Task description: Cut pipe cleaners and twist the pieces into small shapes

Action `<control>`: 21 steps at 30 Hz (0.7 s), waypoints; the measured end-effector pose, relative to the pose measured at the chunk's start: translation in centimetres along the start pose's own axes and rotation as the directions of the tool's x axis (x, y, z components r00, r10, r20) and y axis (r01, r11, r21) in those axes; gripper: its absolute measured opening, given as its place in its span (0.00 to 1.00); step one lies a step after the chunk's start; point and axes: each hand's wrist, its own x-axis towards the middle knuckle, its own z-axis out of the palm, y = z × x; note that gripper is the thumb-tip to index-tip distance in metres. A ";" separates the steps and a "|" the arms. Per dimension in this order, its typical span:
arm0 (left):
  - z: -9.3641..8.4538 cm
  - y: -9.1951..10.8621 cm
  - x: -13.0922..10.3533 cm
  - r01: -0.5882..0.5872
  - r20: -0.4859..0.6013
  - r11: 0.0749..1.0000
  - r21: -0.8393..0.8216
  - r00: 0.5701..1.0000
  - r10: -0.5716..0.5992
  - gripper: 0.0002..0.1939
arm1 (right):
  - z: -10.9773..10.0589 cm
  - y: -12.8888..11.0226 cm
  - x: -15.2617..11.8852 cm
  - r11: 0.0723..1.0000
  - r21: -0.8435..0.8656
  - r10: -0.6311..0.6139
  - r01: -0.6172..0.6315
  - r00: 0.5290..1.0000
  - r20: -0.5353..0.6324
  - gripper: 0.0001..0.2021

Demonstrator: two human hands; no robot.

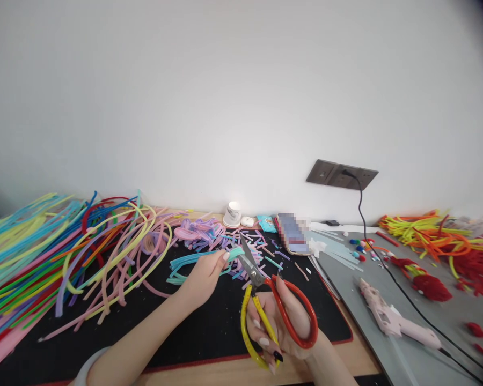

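A: Where are the stems?
B: Blue-green bunch [183,261], in the left hand [203,276], above the black mat [221,327] on the table [201,373]. Loose tails run out to the left, short tips poke out at the scissors [254,274].

A: Fingers?
B: Left closed, thumb and fingertips pinching the bunch near its tips. Right hand [293,311] wrapped round the scissors, thumb through the red loop, other fingers about the yellow one. Loops spread, blades parted, right beside the tips. Can't tell from here if metal touches fuzz.

A: How will the bunch handle?
B: Light, soft outside, probably thin wire inside, so bendy and likely to keep a kink. Fuzz should grip, low slip. Not fragile, but a hard squeeze could flatten the nap. Risk is strands fanning out. Pinch close to the tips, skin clear of the edges.

A: Scissors?
B: Stiff, heavier, smooth loops. Hold by the loops only.

A: Nearby?
B: Pastel cut bits [251,245] just behind the blades.
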 end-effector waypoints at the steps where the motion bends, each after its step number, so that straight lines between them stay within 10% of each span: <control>1: 0.1 0.0 -0.1 -0.078 0.010 0.991 0.106 0.997 0.077 0.17 | 0.0 0.1 0.2 1.000 0.004 -0.022 0.022 1.000 0.002 0.41; 21: 0.1 -0.3 -0.5 -0.232 0.119 0.887 0.398 0.972 0.201 0.18 | 0.1 0.6 0.8 0.955 0.121 -0.277 0.272 0.960 0.029 0.29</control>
